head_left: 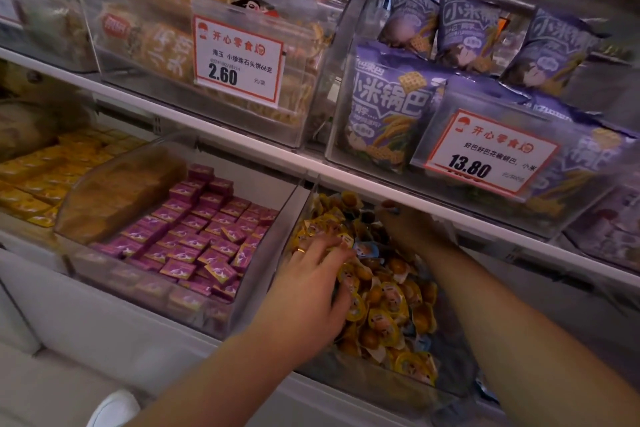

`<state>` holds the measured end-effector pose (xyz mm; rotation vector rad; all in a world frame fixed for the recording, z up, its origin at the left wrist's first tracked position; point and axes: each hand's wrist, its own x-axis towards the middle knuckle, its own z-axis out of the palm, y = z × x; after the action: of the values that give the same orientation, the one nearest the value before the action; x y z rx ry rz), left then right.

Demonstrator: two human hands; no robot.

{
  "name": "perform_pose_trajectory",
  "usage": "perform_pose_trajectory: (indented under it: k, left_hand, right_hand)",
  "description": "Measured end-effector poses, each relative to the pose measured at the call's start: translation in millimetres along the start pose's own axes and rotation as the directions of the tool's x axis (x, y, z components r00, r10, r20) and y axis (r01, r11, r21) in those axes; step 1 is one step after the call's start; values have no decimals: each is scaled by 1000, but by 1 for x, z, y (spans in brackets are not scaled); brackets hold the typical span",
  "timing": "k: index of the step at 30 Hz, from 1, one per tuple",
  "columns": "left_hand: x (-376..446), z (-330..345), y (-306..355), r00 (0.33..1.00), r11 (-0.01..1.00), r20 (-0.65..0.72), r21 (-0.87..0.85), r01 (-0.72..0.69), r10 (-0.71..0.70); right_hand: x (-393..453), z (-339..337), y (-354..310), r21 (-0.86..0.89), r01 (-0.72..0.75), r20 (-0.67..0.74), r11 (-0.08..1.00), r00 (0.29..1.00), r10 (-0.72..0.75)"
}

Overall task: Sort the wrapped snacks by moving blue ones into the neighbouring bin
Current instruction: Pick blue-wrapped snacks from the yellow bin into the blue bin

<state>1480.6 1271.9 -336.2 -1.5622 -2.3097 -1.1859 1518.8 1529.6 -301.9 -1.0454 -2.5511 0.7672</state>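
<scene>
Picking underway: my left hand (311,274) lies spread on the bin (381,381) of snacks (388,302), fingertips at a blue one (363,250); right hand (405,222), at one o'clock, pinches something blue. Next I'd judge: carry across.

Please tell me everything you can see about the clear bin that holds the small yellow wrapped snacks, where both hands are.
The clear bin looks like transparent plastic, open at the top, with a slanted left wall beside the bin of purple packets. It sits on the lower shelf, under the bags priced 13.80. It is heaped with yellow wrapped snacks, with a few blue ones mixed in. The left hand rests on the pile near the left wall; the right hand reaches deep toward the back, pinching something small, too blurred to name.
</scene>
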Motion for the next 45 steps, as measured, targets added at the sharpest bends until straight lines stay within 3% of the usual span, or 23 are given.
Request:
perform_pose_trajectory:
  k: [3,11,17,19,22,25,27,29,30,31,33,35,37,39,43,45]
  left_hand:
    - [3,2,0,997,992,-1,98,-80,80]
    - [29,12,4,981,954,88,233,-189,173]
    - [39,34,1,968,916,232,361,-173,92]
    - [41,35,2,973,910,216,383,-161,82]
    - [45,31,0,980,939,184,319,-132,75]
    - [47,24,-2,991,989,117,126,-77,62]
    - [46,19,-2,998,999,57,-17,-29,30]
    - [43,12,-1,999,993,40,-113,16,-11]
    - [41,10,0,999,989,39,-144,33,-27]
    - [39,7,0,998,985,33,-167,52,-47]
    - [34,3,3,993,963,6,-246,113,-115]
    - [29,1,12,981,914,-3,-364,179,-194]
    - [22,4,25,973,874,7,-437,210,-230]
    - [14,8,41,977,855,10,-482,191,-213]
    - [8,19,60,988,835,51,-530,149,-144]
    - [9,22,64,981,755,133,-626,196,-144]
  right_hand:
    - [15,12,-2,-223,57,118,973,993,-31]
    - [15,22,-12,-443,273,160,854,961,-224]
    - [12,18,-11,-159,178,176,971,973,-149]
    - [11,18,-7,-192,125,183,973,979,-90]
    - [8,21,-5,-325,65,186,943,983,-4]
    - [0,16,-10,-299,27,192,954,981,32]
    - [-11,6,-15,-209,1,146,978,989,30]
    - [-30,-5,-21,31,-63,49,998,997,61]
    - [-44,-10,-25,250,-111,8,962,994,112]
    - [-61,-15,-29,515,-141,14,845,988,156]
    - [-98,-24,-33,879,-192,157,437,981,114]
    - [-133,-31,-31,954,-269,269,135,963,13]
    - [-157,-34,-28,955,-297,297,-14,955,-8]
    - [-170,-31,-25,957,-287,288,-51,958,13]
    - [-175,-22,-24,971,-237,235,29,969,74]
    - [-174,-20,-22,979,-197,189,56,975,116]
